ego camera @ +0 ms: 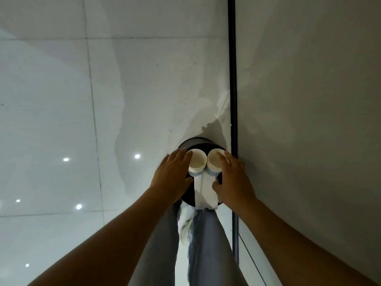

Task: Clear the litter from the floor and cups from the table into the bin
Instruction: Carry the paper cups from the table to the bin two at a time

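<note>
Fingers [181, 155] grip two cups [197, 161] above bin [190, 142], wall [309, 120] beside.

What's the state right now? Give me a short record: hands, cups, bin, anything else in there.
left hand: grips the left paper cup, fingers curled round its side
right hand: grips the right paper cup
cups: both upright, mouths open, side by side over the bin, not released
bin: black, round, on the tiled floor beside the wall
other: white paper below the cups, over the bin mouth
</note>
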{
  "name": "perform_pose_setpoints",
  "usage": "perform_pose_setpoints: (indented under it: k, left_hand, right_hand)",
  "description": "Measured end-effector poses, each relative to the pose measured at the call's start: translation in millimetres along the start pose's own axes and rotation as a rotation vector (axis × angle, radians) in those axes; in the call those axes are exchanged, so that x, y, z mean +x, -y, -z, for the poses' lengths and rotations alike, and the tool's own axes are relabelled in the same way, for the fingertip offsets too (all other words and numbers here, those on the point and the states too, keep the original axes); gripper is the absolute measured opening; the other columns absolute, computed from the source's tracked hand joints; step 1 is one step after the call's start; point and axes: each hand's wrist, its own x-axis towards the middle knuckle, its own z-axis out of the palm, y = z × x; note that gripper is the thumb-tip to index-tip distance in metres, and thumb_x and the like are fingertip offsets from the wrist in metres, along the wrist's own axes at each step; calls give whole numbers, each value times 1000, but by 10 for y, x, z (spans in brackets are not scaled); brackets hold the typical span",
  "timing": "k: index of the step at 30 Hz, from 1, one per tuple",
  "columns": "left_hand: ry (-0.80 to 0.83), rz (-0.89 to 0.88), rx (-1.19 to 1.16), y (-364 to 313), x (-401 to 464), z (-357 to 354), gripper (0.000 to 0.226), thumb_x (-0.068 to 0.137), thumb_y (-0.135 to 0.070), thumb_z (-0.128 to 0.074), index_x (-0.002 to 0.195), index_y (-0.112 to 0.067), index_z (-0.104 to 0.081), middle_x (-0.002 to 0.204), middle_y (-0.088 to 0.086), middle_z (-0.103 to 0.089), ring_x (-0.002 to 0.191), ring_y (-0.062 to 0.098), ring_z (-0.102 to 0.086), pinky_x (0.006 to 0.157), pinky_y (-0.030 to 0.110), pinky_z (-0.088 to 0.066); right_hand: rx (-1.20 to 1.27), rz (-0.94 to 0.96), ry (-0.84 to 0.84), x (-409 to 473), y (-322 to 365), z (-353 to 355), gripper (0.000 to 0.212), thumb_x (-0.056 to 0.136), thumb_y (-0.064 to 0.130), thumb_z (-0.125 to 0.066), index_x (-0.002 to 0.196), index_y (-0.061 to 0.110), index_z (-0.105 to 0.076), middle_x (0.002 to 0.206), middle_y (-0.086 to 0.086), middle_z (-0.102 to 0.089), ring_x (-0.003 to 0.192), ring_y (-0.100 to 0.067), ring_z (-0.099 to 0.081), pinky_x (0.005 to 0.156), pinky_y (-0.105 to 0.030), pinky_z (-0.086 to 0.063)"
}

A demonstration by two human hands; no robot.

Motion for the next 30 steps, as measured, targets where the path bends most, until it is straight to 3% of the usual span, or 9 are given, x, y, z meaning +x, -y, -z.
perform_pose_setpoints:
  k: [8,16,23,30]
  left_hand:
    - [-92,85,2,-112,-1476,839,61,96,-39,-47,149,-19,-23,157,2,-22,146,20,-14,120,35,-11]
    - [-308,363,-117,-441,-3232,1059,58,95,-35,-49,146,-18,-29,154,5,-27,143,24,-22,119,37,-19]
    - [-453,651,-283,-380,-4805,658,52,95,-34,-47,142,-16,-34,148,5,-36,138,23,-30,117,36,-20]
    - [-577,973,-482,126,-6511,-180,52,95,-36,-46,141,-16,-35,145,3,-38,136,22,-32,116,37,-23]
  right_hand:
    - [-119,143,39,-1062,992,657,70,93,24,-58,151,22,-19,156,-1,-24,142,-25,-23,111,-38,-36]
    - [-356,443,58,-2443,1943,1012,66,90,31,-59,147,21,-28,148,-6,-33,132,-29,-35,103,-39,-40]
    - [-740,714,151,-3548,2704,570,62,92,32,-54,146,25,-24,146,-5,-34,126,-28,-39,96,-39,-42]
    - [-980,1017,229,-4728,3606,-522,60,89,23,-54,144,24,-29,142,-5,-37,125,-28,-38,95,-38,-40]
